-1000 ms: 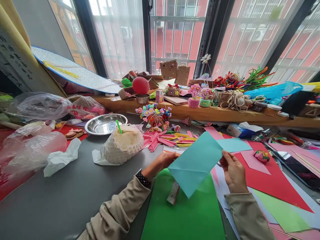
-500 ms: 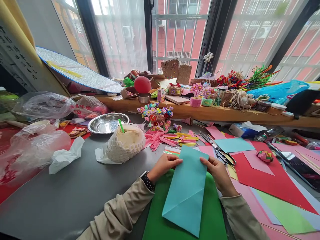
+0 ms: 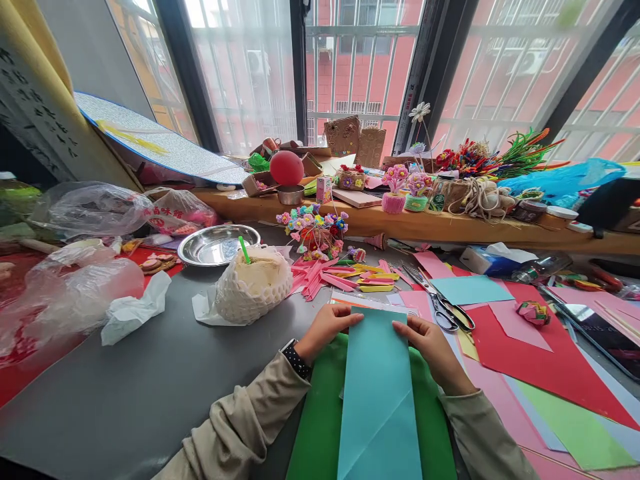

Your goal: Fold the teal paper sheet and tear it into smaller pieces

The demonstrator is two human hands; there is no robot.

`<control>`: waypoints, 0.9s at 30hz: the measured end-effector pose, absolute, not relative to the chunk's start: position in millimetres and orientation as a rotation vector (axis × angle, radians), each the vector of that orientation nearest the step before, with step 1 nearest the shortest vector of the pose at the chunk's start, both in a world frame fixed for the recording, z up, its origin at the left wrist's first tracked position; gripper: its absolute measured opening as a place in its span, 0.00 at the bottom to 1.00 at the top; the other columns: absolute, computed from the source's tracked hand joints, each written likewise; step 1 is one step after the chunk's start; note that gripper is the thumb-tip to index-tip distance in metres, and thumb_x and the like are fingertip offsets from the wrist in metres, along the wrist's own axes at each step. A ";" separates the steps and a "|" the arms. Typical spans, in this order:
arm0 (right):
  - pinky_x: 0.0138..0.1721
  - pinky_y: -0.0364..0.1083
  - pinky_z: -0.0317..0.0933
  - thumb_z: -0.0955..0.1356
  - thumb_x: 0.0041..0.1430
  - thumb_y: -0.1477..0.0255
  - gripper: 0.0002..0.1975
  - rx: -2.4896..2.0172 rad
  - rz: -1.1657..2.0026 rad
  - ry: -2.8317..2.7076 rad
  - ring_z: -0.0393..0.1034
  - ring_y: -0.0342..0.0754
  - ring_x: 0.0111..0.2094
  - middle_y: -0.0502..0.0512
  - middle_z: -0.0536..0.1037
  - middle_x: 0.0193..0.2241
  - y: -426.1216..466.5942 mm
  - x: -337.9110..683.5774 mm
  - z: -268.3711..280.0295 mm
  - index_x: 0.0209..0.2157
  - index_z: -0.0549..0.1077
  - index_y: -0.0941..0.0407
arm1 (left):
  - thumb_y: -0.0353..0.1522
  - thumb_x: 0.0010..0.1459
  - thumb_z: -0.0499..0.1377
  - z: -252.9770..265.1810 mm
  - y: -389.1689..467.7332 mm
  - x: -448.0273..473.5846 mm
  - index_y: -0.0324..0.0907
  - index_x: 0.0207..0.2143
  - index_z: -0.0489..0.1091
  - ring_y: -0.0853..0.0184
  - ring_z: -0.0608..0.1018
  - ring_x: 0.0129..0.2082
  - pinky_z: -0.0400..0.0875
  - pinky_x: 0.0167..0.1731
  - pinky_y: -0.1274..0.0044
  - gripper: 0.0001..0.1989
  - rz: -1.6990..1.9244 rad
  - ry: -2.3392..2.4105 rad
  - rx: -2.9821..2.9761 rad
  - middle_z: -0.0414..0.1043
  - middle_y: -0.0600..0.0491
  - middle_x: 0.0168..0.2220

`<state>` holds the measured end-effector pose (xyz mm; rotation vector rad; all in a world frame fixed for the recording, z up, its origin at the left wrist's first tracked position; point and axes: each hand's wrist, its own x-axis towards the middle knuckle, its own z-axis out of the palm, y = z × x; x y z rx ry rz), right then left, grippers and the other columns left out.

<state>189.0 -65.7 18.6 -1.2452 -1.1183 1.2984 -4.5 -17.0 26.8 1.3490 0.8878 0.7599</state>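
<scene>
Between my hands is a long strip of folded light-blue paper [image 3: 380,387], with a diagonal crease across its lower half. My left hand [image 3: 331,331] pinches its upper left edge between thumb and fingers. On the opposite edge, my right hand [image 3: 434,350] pinches the upper right corner area. The paper's lower end runs out of the bottom of the view. Beneath it lies a green sheet [image 3: 313,427]. A pair of scissors [image 3: 443,303] rests just beyond my right hand, beside the stacked coloured paper.
A coconut in white foam netting [image 3: 255,287] with a green straw and a steel plate [image 3: 220,243] stand to the left. Pink and yellow paper strips [image 3: 345,275] lie ahead. Red paper [image 3: 535,360] and other sheets cover the right side; a phone [image 3: 603,333] lies there.
The blue paper has swung from a slant to nearly straight, its lower end moving right and towards me. Its top edge has dropped slightly. Both hands keep their pinch.
</scene>
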 end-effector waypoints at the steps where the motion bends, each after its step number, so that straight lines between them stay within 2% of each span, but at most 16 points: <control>1: 0.25 0.41 0.57 0.69 0.40 0.63 0.12 -1.254 1.272 -1.123 0.63 0.43 0.24 0.48 0.72 0.21 -65.6 189.5 18.7 0.25 0.73 0.57 | 0.43 0.39 0.61 25.9 -16.3 -4.7 0.36 0.17 0.64 0.77 0.62 0.19 0.56 0.21 0.83 0.18 0.739 0.889 1.352 0.57 0.59 0.18; 5: 0.19 0.39 0.47 0.69 0.40 0.62 0.13 -1.317 1.208 -1.257 0.53 0.38 0.18 0.43 0.62 0.14 -65.8 190.4 18.9 0.16 0.67 0.58 | 0.43 0.37 0.61 23.8 -15.0 -5.0 0.35 0.22 0.69 0.74 0.65 0.21 0.58 0.22 0.82 0.18 0.680 0.910 1.420 0.64 0.57 0.20; 10: 0.18 0.39 0.40 0.68 0.42 0.62 0.16 -1.370 1.199 -1.532 0.47 0.38 0.18 0.43 0.56 0.13 -66.1 187.3 19.6 0.13 0.63 0.58 | 0.42 0.38 0.61 23.0 -16.5 -5.0 0.36 0.24 0.72 0.71 0.69 0.25 0.60 0.26 0.82 0.16 0.543 0.857 1.607 0.70 0.54 0.23; 13: 0.18 0.39 0.40 0.68 0.41 0.64 0.16 -1.377 1.181 -1.557 0.47 0.37 0.17 0.42 0.56 0.12 -65.6 185.4 19.1 0.12 0.64 0.58 | 0.40 0.40 0.60 22.4 -17.3 -4.9 0.37 0.23 0.72 0.71 0.68 0.25 0.59 0.25 0.83 0.14 0.505 0.858 1.697 0.70 0.55 0.22; 18: 0.18 0.38 0.46 0.70 0.39 0.67 0.09 -1.358 1.271 -1.427 0.53 0.38 0.18 0.44 0.62 0.14 -66.0 185.4 19.3 0.17 0.68 0.58 | 0.38 0.41 0.60 20.2 -16.0 -4.0 0.36 0.22 0.71 0.73 0.65 0.23 0.57 0.23 0.83 0.12 0.523 0.861 1.715 0.67 0.56 0.20; 21: 0.18 0.38 0.48 0.70 0.39 0.66 0.10 -1.365 1.256 -1.414 0.55 0.38 0.18 0.44 0.64 0.14 -66.1 186.3 19.3 0.17 0.68 0.59 | 0.38 0.40 0.60 18.7 -14.3 -4.5 0.35 0.21 0.70 0.74 0.64 0.22 0.56 0.22 0.84 0.12 0.519 0.861 1.711 0.66 0.56 0.20; 27: 0.19 0.39 0.47 0.69 0.39 0.63 0.13 -1.357 1.207 -1.497 0.54 0.38 0.17 0.44 0.63 0.13 -65.2 186.4 15.6 0.16 0.68 0.59 | 0.41 0.39 0.60 20.1 -10.4 -8.7 0.35 0.22 0.70 0.76 0.61 0.19 0.52 0.19 0.84 0.15 0.355 0.805 1.760 0.63 0.58 0.18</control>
